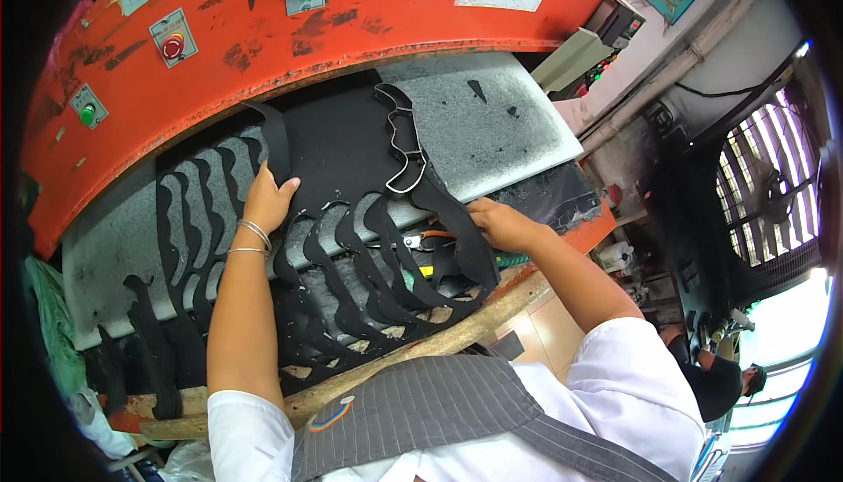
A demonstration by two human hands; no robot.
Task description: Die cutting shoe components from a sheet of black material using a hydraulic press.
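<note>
A black sheet [338,131] of soft-looking material lies over the grey speckled board, its near part cut into wavy strips with gaps between. A wavy metal cutting die [414,150] stands on the sheet near its right edge. My left hand [268,201] is closed on a curved black strip [276,135] left of the die, its thumb pointing right. Over at the right, my right hand [496,221] grips the wavy outer edge [458,219] of the sheet, its fingertips partly hidden. Beneath the strips, orange-handled pliers [421,241] show through a gap.
A red-orange press beam [378,30] with push buttons crosses the far side. The speckled board [492,122] extends to the right. Stacked black strips [154,359] lie at the near left, beside a green plastic bag [53,306]. Another person [711,381] is at the far right.
</note>
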